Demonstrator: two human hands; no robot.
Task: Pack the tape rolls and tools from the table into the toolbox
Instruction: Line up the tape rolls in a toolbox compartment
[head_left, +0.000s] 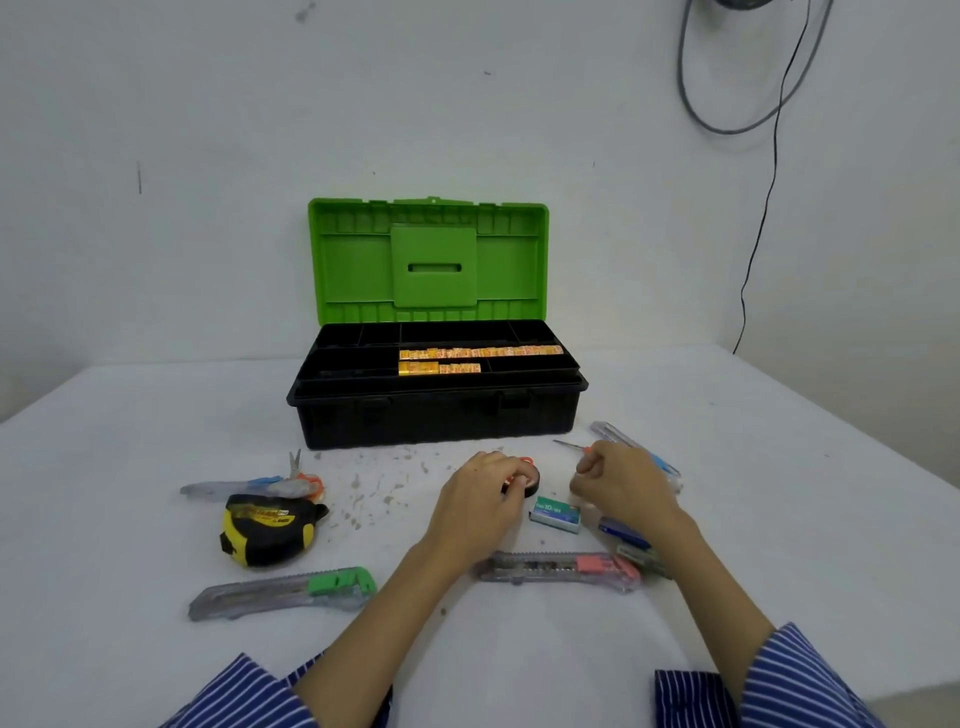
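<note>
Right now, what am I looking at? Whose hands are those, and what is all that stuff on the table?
The one picture comes from a camera worn on a person's head, looking down at their own two hands. The left hand grips a black tape roll. The right hand pinches a small orange-handled tool. Behind them stands the toolbox, its green lid open. On the white table lie a yellow tape measure, three cutter knives, with green, pink and blue sliders, and a little staples box. Everything should go into the toolbox.
</note>
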